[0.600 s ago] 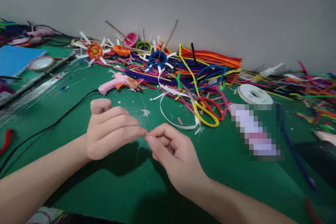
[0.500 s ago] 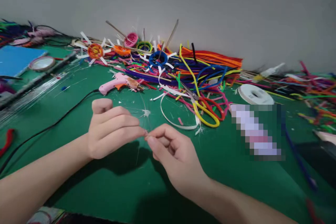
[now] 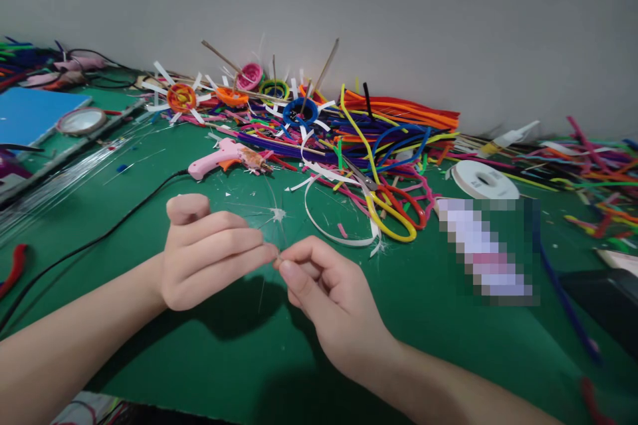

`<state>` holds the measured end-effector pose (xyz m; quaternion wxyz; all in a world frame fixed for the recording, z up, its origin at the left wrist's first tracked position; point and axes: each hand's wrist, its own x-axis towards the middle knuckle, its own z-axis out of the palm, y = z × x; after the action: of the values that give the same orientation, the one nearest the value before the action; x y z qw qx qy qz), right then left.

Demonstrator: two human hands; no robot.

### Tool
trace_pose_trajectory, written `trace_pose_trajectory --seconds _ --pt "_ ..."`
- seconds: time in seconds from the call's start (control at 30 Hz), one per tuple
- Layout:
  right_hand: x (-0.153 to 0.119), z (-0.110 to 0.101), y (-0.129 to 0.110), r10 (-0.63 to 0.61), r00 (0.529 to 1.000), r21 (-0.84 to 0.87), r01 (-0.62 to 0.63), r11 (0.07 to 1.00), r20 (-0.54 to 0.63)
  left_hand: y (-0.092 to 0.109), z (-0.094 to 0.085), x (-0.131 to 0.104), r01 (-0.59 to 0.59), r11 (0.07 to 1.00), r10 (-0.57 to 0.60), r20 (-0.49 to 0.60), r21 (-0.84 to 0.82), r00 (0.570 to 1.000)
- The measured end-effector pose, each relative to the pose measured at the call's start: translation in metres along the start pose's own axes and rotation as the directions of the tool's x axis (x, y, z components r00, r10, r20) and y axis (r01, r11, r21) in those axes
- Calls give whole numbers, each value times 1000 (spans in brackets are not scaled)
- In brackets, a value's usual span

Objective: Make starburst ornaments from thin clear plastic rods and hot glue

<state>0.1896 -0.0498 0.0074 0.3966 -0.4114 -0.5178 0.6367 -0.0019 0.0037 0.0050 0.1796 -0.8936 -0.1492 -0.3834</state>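
Observation:
My left hand (image 3: 209,255) hovers over the green table, fingers stretched out side by side and the thumb raised; it holds nothing that I can see. Its lowest fingertip meets the fingertips of my right hand (image 3: 339,299). The thumb and index finger of that hand are pinched together, and what is between them is too small to make out. Just beyond lies a pink hot glue gun (image 3: 232,157), its nozzle pointing right. A blob of dried glue with thin strands (image 3: 278,214) sits on the tabletop between the gun and my hands.
Scissors with yellow and red handles (image 3: 391,232) lie right of centre, beside a loop of white ribbon (image 3: 310,209). Along the wall are piled pipe cleaners (image 3: 399,109) and small coiled cups (image 3: 300,111). A white ribbon spool (image 3: 484,180) and a black cable (image 3: 114,229) flank my hands.
My left hand has shifted slightly left and down, its fingertip still at the right hand's pinch. The right hand has barely moved.

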Motion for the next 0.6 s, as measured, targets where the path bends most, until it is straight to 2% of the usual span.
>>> trace_pose_trajectory --seconds 0.07,0.17,0.27,0.47,0.6 --pt "0 0 -1 10 1000 3 -10 1000 -5 0 -2 0 -34 999 33 28 34 999" --pt "0 0 -1 37 999 41 -37 998 13 0 -1 1 -57 996 57 1 72 998" --pt "1 0 -2 63 998 91 -65 994 27 2 3 2 -41 996 44 -30 84 999" --pt "0 0 -3 103 994 156 -109 982 43 3 6 0 -39 996 41 -16 85 999" --pt "1 1 -4 175 981 258 -190 947 80 3 7 -1 -33 996 35 -29 82 999"
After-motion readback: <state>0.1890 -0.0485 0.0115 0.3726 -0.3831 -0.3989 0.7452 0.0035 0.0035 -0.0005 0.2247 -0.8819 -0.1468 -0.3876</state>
